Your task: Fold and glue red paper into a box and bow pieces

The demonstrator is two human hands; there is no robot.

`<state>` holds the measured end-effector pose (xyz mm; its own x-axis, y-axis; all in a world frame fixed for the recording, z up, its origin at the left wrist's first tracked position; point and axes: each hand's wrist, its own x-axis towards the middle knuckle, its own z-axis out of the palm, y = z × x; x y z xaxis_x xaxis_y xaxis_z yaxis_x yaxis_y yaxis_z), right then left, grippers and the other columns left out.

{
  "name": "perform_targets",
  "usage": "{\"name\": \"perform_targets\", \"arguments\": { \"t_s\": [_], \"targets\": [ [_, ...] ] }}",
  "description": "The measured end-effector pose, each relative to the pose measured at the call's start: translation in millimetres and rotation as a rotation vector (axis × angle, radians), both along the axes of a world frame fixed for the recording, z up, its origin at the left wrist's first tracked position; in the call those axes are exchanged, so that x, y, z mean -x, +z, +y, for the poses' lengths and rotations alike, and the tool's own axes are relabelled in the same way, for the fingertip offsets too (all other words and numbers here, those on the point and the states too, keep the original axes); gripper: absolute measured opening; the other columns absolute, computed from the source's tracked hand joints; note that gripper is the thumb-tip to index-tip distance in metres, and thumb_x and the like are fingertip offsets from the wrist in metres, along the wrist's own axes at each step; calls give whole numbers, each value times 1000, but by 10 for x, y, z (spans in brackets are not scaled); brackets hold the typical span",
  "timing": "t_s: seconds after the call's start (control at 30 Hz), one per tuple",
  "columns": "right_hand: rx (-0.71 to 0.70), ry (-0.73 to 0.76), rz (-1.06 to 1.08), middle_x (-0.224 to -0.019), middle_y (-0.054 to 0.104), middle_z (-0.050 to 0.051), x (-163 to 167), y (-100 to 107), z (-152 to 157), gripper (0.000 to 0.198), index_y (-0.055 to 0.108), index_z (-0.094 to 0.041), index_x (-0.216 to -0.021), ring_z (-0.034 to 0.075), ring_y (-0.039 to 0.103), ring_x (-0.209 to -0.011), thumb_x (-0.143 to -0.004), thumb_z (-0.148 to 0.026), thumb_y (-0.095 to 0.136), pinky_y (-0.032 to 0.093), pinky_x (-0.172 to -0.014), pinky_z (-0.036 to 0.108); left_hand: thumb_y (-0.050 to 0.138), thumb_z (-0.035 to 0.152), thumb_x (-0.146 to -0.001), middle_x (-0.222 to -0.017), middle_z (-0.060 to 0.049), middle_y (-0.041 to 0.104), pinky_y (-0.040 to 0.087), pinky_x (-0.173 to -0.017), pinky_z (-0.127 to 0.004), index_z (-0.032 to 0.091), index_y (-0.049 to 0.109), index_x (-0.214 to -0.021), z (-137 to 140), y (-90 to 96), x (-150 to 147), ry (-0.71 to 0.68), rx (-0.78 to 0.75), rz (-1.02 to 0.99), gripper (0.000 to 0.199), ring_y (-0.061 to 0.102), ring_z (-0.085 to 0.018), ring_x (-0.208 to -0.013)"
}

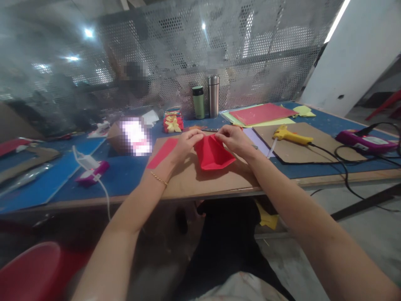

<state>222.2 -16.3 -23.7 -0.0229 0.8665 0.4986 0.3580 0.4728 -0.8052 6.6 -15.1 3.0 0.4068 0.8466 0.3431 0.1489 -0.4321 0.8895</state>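
A folded red paper piece [213, 154], shaped like an open pouch, stands tilted on a brown cardboard sheet [188, 186]. My left hand [188, 144] pinches its upper left edge between thumb and fingers. At the upper right edge, my right hand [232, 140] grips the same paper with fingertips pressed together. A flat red paper strip [162, 153] lies on the cardboard left of my left hand. Behind my right hand, part of a lilac sheet [257, 140] shows.
A yellow hot glue gun [293, 136] rests on another cardboard piece [313, 154], its cord running to a purple power strip [366, 141]. Behind stand a green tumbler [198, 103] and a steel flask [213, 97]. A second purple power strip [92, 173] sits left, near a lit phone [136, 136].
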Motion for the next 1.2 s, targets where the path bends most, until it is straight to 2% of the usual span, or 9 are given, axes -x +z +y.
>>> {"name": "perform_targets", "arguments": {
  "t_s": [0.07,0.13,0.23,0.37,0.53,0.7,0.97,1.1,1.2],
  "targets": [
    [11,25,-40,-67,61,1,36,19,-42,30,59,-24,-65,17,52,-70,-78,-46,73,40,-66,31,64,43,-98,-86,-6,70,48,-71,-30,20,72,-83,-14,8,1,5,13,-10,28,60,-18,-78],
    [28,66,-63,-65,59,0,74,29,-77,32,59,-23,-64,17,50,-68,-78,-48,73,38,-64,31,66,43,-97,-86,-6,70,47,-70,-30,20,72,-83,-8,-7,-2,15,20,-13,28,60,-18,-77],
    [16,121,-107,-65,59,0,122,34,-113,32,59,-23,-62,16,49,-67,-78,-47,72,37,-62,30,74,33,-88,-82,-3,69,46,-67,-27,18,71,-84,23,-53,-13,8,32,16,16,59,-16,-74],
    [6,172,-113,-69,64,2,163,31,-140,27,65,-21,-66,17,54,-68,-79,-44,71,40,-64,31,73,22,-81,-77,-1,67,45,-66,-25,17,69,-82,60,-86,-23,5,37,50,6,58,-13,-71],
    [15,140,-34,-72,68,2,188,23,-139,30,64,-22,-73,17,57,-69,-75,-47,81,44,-64,30,72,15,-78,-73,0,65,44,-65,-25,17,67,-75,49,-62,-28,7,43,48,6,57,-12,-68],
    [-30,161,-22,-72,63,0,206,1,-119,48,59,-24,-80,16,54,-66,-70,-63,85,44,-64,30,76,21,-82,-75,-1,65,45,-64,-26,17,67,-76,9,-68,-20,-31,135,-8,12,58,-12,-67],
    [-61,170,-89,-73,65,1,205,22,-143,42,59,-25,-78,17,53,-70,-74,-60,82,42,-66,30,79,29,-86,-80,-3,69,46,-65,-26,16,69,-80,0,-93,34,-89,158,-1,18,60,-13,-72],
    [23,200,-4,-72,64,3,143,86,-174,43,61,-23,-73,16,54,-68,-85,-63,73,43,-65,31,80,37,-86,-79,-4,69,44,-61,-25,16,69,-81,11,-86,63,-92,114,19,24,59,-13,-70],
    [107,225,-6,-67,62,2,104,102,-185,37,61,-22,-66,15,53,-65,-87,-50,71,42,-63,30,79,37,-86,-77,-3,68,42,-60,-25,16,69,-81,27,-90,71,-76,82,38,23,58,-13,-67]
  ]
}}
